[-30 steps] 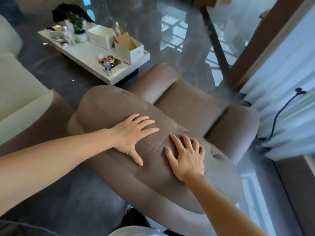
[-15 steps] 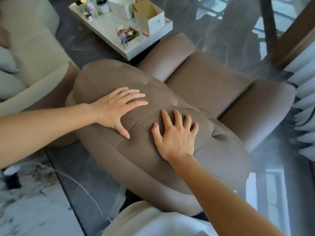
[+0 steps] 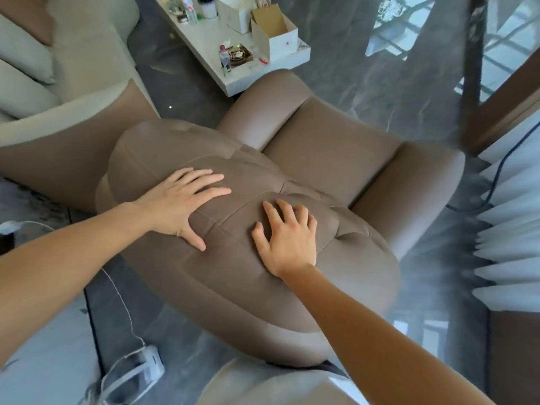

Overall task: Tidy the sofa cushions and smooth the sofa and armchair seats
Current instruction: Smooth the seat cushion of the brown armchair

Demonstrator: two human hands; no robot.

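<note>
I look down from behind a brown armchair [image 3: 327,147]. Its tufted back cushion [image 3: 163,150] fills the middle of the view, with the seat beyond it between two rounded arms. My left hand [image 3: 181,203] lies flat on the left part of the back cushion, fingers spread and pointing right. My right hand [image 3: 287,238] presses on the cushion just right of the centre seam, fingers slightly curled into the fabric. Neither hand holds anything. A cream sofa [image 3: 73,54] with pale cushions [image 3: 23,54] stands at the upper left.
A white coffee table [image 3: 210,51] with an open cardboard box [image 3: 273,33], bottles and a plant stands beyond the armchair. A white cable and power strip [image 3: 131,372] lie on the floor at lower left. White curtains [image 3: 511,229] hang on the right.
The view has tilted and shifted, bringing the sofa and floor cable into sight. Both hands stay on the back cushion; the right hand's fingers have curled a little more into the fabric.
</note>
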